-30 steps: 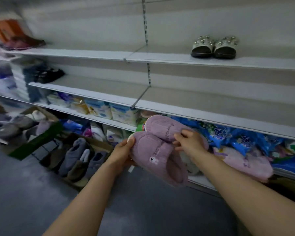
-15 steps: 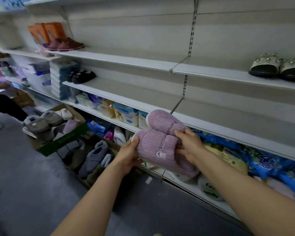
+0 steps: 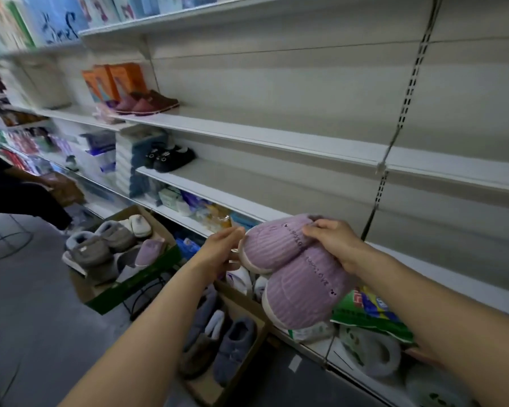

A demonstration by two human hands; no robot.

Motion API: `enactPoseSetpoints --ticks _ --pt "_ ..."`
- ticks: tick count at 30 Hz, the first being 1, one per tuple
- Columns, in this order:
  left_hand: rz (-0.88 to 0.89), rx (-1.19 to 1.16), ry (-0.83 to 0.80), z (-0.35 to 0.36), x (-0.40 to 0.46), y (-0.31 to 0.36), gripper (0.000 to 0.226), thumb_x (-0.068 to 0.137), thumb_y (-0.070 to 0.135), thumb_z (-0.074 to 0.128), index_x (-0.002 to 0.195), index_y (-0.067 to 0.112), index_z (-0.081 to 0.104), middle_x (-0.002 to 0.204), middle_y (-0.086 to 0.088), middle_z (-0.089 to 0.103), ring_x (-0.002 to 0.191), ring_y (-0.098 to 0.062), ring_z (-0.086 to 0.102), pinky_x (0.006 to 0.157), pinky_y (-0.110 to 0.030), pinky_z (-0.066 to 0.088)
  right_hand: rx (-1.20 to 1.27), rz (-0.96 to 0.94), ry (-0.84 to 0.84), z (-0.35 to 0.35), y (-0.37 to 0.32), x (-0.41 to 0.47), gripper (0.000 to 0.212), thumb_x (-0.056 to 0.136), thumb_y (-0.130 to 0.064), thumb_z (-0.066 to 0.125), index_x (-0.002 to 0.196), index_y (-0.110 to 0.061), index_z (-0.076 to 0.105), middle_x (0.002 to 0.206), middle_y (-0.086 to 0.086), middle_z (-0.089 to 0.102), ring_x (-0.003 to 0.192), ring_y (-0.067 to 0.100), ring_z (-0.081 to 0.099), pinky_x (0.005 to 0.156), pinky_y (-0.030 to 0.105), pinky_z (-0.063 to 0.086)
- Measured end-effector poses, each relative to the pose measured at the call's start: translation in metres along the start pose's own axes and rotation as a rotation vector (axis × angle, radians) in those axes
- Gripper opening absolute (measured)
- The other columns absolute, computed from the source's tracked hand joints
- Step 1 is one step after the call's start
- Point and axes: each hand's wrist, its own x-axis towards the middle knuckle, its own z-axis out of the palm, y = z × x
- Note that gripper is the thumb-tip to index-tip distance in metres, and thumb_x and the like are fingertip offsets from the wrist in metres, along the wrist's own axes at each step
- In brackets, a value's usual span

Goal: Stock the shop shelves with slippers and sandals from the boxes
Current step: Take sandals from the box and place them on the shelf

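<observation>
I hold a pair of lilac ribbed slippers (image 3: 294,268) in front of the white shelves. My right hand (image 3: 332,243) grips them from above, fingers curled over both. My left hand (image 3: 222,249) touches the toe end of the upper slipper at its left side, fingers fairly straight. Below stand two cardboard boxes: one (image 3: 130,284) with a green edge holds grey, white and lilac slippers; another (image 3: 241,362) on the floor holds grey-blue ones. The middle shelf (image 3: 247,186) carries black slippers (image 3: 171,158) at its left end. Maroon slippers (image 3: 147,105) sit on the shelf (image 3: 276,136) above.
Orange cartons (image 3: 112,80) stand behind the maroon slippers. Packaged goods fill the lower shelves, with a green bag (image 3: 370,315) under my right arm. A person in dark clothes (image 3: 9,195) is at the far left. Grey floor (image 3: 27,318) lies to the left of the boxes.
My view has swung left along the shelves. The slippers have turned in my hands, and my left hand has shifted from under the pair to its toe end.
</observation>
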Motion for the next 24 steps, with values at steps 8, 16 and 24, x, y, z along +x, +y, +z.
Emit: enactPoseSetpoints --ticks 8,16,24 --pt "0.024 -0.045 -0.131 -0.106 0.068 0.004 0.037 0.086 0.017 0.069 0.122 0.022 0.064 0.114 -0.013 0.068 0.091 -0.025 0.069 0.068 -0.032 0.055 -0.297 -0.151 -0.053 0.098 -0.057 0.063 0.007 0.085 -0.019 0.067 0.079 -0.016 0.068 0.083 0.002 0.062 0.079 0.013 0.053 0.069 0.023 0.04" --pt "0.11 0.115 -0.204 -0.252 0.116 0.033 0.041 0.088 0.007 0.066 0.126 0.021 0.058 0.116 -0.016 0.063 0.079 -0.021 0.066 0.071 -0.033 0.058 -0.491 -0.252 0.053 0.235 -0.117 0.116 0.008 0.087 -0.019 0.066 0.088 -0.013 0.071 0.085 -0.001 0.064 0.068 0.004 0.051 0.052 0.0 0.033" --pt "0.328 0.535 -0.28 -0.342 0.145 0.085 0.084 0.066 0.024 0.086 0.136 0.04 0.043 0.123 0.0 0.055 0.1 -0.021 0.064 0.083 -0.028 0.056 -0.564 -0.326 0.161 0.314 -0.181 0.162 0.01 0.084 -0.022 0.067 0.08 -0.015 0.072 0.076 -0.008 0.062 0.072 0.008 0.054 0.056 0.01 0.035"
